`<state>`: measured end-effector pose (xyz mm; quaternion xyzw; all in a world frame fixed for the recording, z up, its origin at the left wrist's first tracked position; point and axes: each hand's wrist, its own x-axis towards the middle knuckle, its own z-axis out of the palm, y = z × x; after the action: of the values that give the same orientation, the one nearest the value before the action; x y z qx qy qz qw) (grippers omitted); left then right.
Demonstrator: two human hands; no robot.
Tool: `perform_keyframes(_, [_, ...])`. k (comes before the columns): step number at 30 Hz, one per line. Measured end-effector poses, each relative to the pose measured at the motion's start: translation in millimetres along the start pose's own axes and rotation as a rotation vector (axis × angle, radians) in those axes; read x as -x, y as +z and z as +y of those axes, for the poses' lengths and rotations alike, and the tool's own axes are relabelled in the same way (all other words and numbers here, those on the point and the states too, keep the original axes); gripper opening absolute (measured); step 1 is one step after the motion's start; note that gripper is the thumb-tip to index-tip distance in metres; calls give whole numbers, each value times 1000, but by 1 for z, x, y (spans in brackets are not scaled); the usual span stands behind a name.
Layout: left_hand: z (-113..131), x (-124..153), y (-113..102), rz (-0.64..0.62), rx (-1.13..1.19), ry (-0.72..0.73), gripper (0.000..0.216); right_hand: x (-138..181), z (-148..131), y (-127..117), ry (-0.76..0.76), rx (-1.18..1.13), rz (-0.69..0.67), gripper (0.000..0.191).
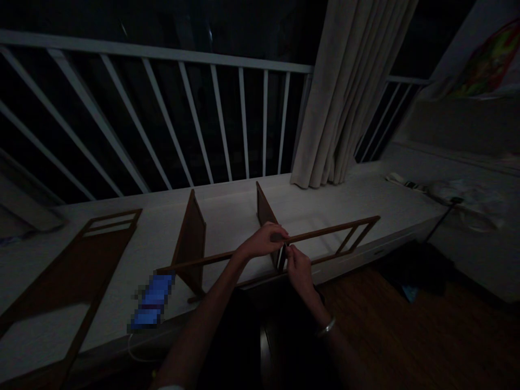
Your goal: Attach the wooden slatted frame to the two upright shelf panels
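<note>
A brown wooden frame [325, 234] lies on its side on the white window ledge, with two shelf panels standing up from it. The left panel [190, 238] and the right panel [266, 205] join its long rails. My left hand [264, 240] is closed over the upper rail where the right panel meets it. Just below that joint is my right hand [299, 266], its thumb and fingers pinched together against the frame. Whatever sits between those fingertips is too small and dark to make out.
Another wooden side frame [69, 260] lies flat at the left of the ledge. A phone with a blue screen [154, 300] and a white cable is near the front edge. White railings [244, 124] and a beige curtain [333, 97] stand behind. Dark items [414, 271] lie on the wooden floor.
</note>
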<state>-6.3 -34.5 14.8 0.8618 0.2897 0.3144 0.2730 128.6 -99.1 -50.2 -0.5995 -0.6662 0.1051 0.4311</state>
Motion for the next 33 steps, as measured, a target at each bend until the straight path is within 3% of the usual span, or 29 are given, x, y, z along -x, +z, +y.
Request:
perform_keyframes(7, [6,1,1,11,-31,-6,21,-4,-15,-12,24,13,9,32])
perform_keyframes(14, [5,0,7,52,-76,17,20,-12,-9,-10,61,-39,1,35])
perform_keyframes(23, [10,2,5,37,-79,10,23,-8,-10,-15,-101,76,51,27])
perform_keyframes(30, [6,1,6,35,-80,33,23,-14,-8,-12,64,-173,0,32])
perform_keyframes(33, [4,1,7,47,-91,29,23,-3,-11,-16,47,-165,-36,29])
